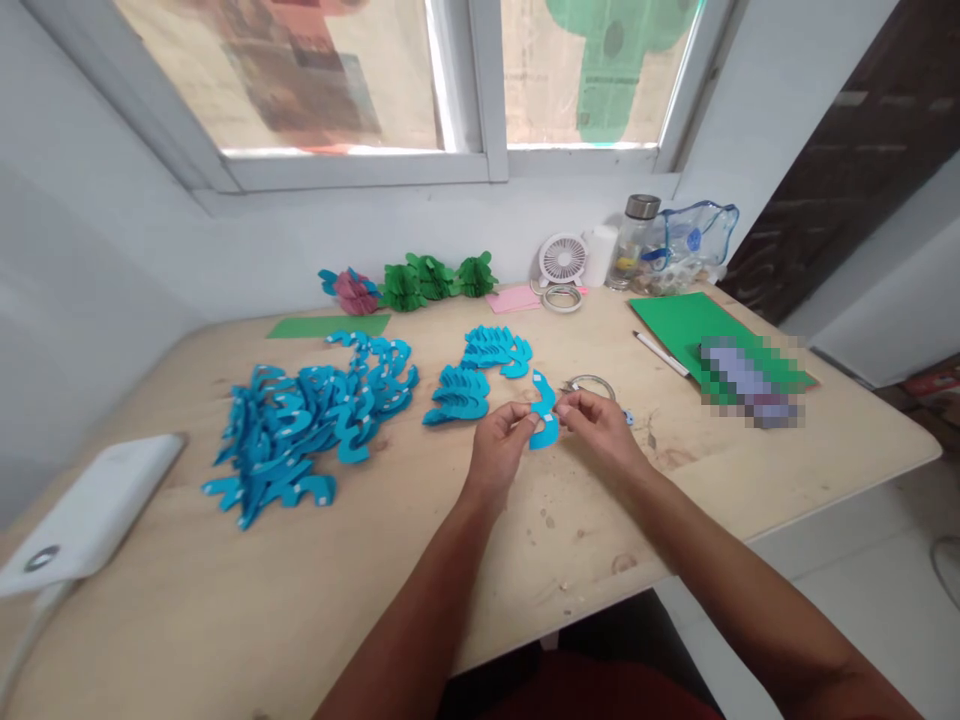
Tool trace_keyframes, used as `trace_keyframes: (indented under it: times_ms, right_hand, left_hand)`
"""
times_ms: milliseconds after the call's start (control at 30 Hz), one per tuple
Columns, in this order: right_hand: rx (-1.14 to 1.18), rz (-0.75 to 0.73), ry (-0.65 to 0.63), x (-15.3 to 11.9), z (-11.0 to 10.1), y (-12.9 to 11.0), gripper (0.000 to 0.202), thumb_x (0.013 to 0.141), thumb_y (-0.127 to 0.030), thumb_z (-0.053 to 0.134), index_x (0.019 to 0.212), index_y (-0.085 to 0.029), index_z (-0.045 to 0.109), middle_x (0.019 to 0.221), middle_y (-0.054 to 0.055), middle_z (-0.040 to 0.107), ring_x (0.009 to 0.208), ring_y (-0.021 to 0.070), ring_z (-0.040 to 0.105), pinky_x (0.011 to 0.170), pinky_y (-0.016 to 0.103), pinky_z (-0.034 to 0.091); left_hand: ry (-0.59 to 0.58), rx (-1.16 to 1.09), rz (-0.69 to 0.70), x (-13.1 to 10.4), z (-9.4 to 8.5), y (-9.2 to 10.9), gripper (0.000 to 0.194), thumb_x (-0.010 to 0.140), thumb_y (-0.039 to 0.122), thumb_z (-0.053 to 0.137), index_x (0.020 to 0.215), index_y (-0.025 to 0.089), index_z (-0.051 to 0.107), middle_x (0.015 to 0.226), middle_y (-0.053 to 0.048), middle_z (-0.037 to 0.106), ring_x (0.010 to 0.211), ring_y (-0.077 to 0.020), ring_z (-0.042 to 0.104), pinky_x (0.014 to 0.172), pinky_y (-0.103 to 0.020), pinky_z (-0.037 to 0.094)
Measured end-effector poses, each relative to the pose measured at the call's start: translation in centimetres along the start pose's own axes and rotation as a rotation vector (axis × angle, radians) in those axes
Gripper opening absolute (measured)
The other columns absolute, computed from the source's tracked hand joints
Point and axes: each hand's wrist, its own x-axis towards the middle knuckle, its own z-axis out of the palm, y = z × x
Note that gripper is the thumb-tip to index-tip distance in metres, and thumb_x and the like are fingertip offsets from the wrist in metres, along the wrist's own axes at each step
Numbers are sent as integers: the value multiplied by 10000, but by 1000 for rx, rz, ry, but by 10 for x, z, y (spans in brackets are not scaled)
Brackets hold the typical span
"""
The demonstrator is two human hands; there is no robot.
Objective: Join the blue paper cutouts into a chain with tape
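A curved blue paper piece (544,435) with small white squares on it is held above the wooden table. My left hand (501,445) pinches its left edge between thumb and fingers. Close to its right edge, my right hand (598,422) has thumb and forefinger pressed together; whatever sits between them is too small to name. Two stacks of folded blue paper, one nearer (459,393) and one farther (495,347), lie beyond my left hand. Farther left spreads a large heap of blue paper pieces (300,410) with white squares.
A white power bank (94,510) with a cable is at the left. Green paper flowers (431,278), a small fan (563,260), tape rolls (561,298) and a glass bottle (634,245) line the wall. Green sheets (682,325) and a pen (660,353) lie right.
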Motion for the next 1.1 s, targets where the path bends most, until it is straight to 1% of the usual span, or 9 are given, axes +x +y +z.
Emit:
trace_keyframes:
  times_ms: [100, 233, 300, 467, 667, 767, 900, 1000, 1100]
  right_hand:
    - [4, 27, -25, -1, -1, -3, 158, 736, -334, 575, 705, -181, 595, 638, -6, 561, 591, 123, 498, 582, 259, 377]
    - [-13, 27, -53, 0, 0, 1, 156, 695, -328, 603, 666, -176, 582, 574, -30, 513, 527, 97, 432, 519, 234, 321]
    - [15, 47, -44, 0, 1, 0, 159, 677, -324, 614, 647, -174, 571, 562, -34, 501, 513, 90, 407, 502, 229, 297]
    - [154, 158, -9, -2, 1, -10, 191, 640, -336, 637, 607, -177, 539, 531, -43, 470, 488, 82, 391, 494, 227, 282]
    - [185, 155, 28, -1, 2, -14, 199, 626, -343, 637, 582, -176, 537, 514, -39, 469, 497, 87, 393, 504, 236, 295]
    - [185, 161, 33, -1, 2, -14, 183, 629, -322, 628, 577, -174, 533, 508, -45, 456, 491, 83, 390, 505, 235, 295]
    - [156, 159, 34, 0, 1, -11, 168, 636, -312, 627, 600, -174, 536, 514, -50, 448, 481, 79, 384, 495, 232, 288]
    - [103, 133, 28, 0, 0, -5, 157, 653, -306, 618, 620, -173, 542, 537, -44, 464, 492, 80, 390, 497, 229, 288]
    - [45, 91, -1, 2, 0, 1, 151, 676, -307, 606, 638, -173, 549, 564, -34, 488, 510, 85, 401, 497, 228, 292]
  left_hand:
    - [25, -9, 3, 0, 0, 0, 93, 656, 234, 622, 604, 157, 613, 617, 15, 598, 643, -120, 538, 651, -230, 422]
    - [20, -10, 4, 1, -1, -1, 76, 657, 224, 623, 629, 154, 621, 617, 14, 605, 636, -115, 526, 642, -224, 412]
    - [14, -11, 11, 2, -1, -3, 76, 664, 225, 621, 634, 155, 628, 630, 11, 615, 643, -116, 530, 651, -226, 411]
    - [15, -22, 7, 3, -1, -6, 82, 678, 231, 623, 687, 161, 664, 714, -10, 656, 716, -139, 569, 699, -250, 418]
    - [2, -60, -3, 2, -1, -4, 71, 664, 212, 638, 698, 161, 674, 739, -29, 670, 780, -161, 592, 724, -261, 415]
    - [-20, -148, -73, 3, -2, -5, 74, 659, 209, 646, 710, 161, 668, 754, -33, 677, 777, -153, 598, 717, -257, 412]
    - [-43, -345, -162, 4, -5, -6, 89, 644, 214, 665, 719, 167, 653, 750, -31, 682, 755, -143, 614, 735, -267, 413]
    - [-74, -443, -183, 3, -6, -5, 87, 637, 225, 675, 698, 166, 655, 772, -31, 683, 784, -154, 621, 764, -280, 415]
    - [-113, -467, -187, 2, -5, -3, 89, 643, 242, 675, 684, 162, 677, 805, -37, 683, 822, -160, 612, 786, -276, 415]
